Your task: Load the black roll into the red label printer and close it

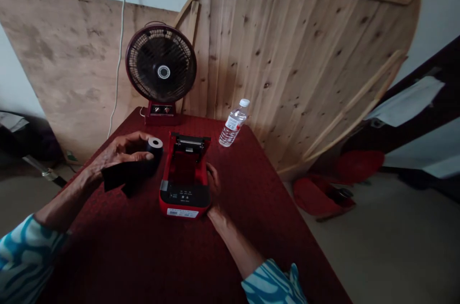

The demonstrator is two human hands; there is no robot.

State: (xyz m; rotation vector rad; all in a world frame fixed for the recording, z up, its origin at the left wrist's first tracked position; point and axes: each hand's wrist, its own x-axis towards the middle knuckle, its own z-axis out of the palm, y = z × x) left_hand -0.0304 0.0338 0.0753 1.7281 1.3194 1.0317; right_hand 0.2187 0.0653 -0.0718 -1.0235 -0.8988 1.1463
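Observation:
A small red and black label printer [185, 197] stands on the table with its lid up and its inside bay showing. My right hand [213, 186] is wrapped around the printer's right side, its fingers partly hidden behind the body. Off to the printer's left, my left hand [125, 153] grips a paper roll [155, 150] between thumb and fingers. The roll has a black outer face and a pale end with a hole in it. From it a loose black strip trails back under my left hand. Roll and printer are apart.
The table [143, 251] has a dark red patterned top. A plastic water bottle [233, 124] stands behind the printer to the right. At the far end is a dark red fan [161, 72]. A round wooden board [280, 55] leans on the wall. Red stools [319, 196] are on the right.

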